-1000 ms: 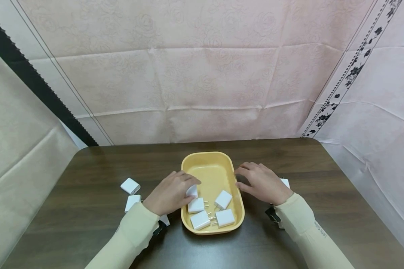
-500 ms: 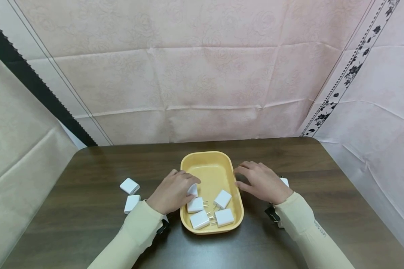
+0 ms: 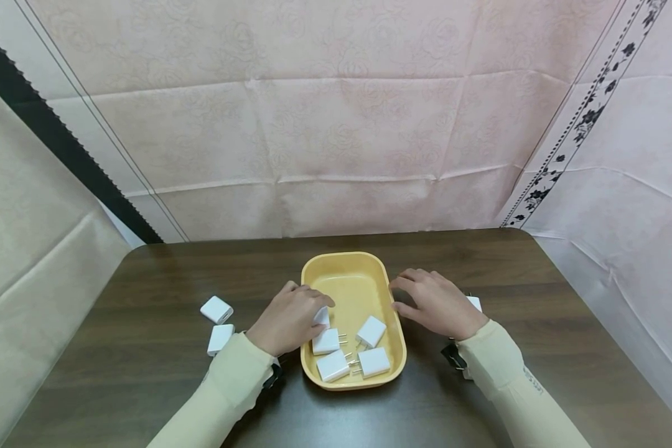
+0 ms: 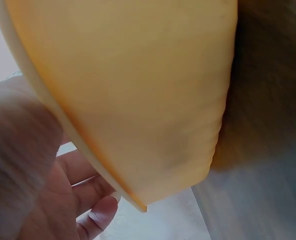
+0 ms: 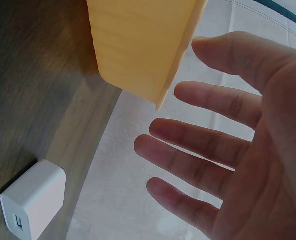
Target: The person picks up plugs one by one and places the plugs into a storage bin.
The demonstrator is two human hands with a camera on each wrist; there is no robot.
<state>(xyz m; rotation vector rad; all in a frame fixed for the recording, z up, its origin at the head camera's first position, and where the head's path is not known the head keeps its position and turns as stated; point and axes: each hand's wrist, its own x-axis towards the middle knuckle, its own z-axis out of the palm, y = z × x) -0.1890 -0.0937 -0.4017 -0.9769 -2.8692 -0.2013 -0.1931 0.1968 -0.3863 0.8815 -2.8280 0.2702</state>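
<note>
A yellow tray stands mid-table with several white wall chargers inside, their metal prongs showing on some. My left hand reaches over the tray's left rim. Its thumb and fingers pinch a white charger right behind another charger. In the left wrist view the tray wall hides most of what these fingers hold. My right hand is beside the right rim, fingers spread and holding nothing. The right wrist view shows its thumb and index fingertips close to the tray rim.
On the brown table, two loose chargers lie to the left, one white charger behind the other charger. More chargers are partly hidden by my wrists, including a charger at the right. A pale cloth hangs behind the table.
My left wrist has shifted slightly right and covers more of the charger below it. The left fingers stay at the same charger. My right hand has kept its place.
</note>
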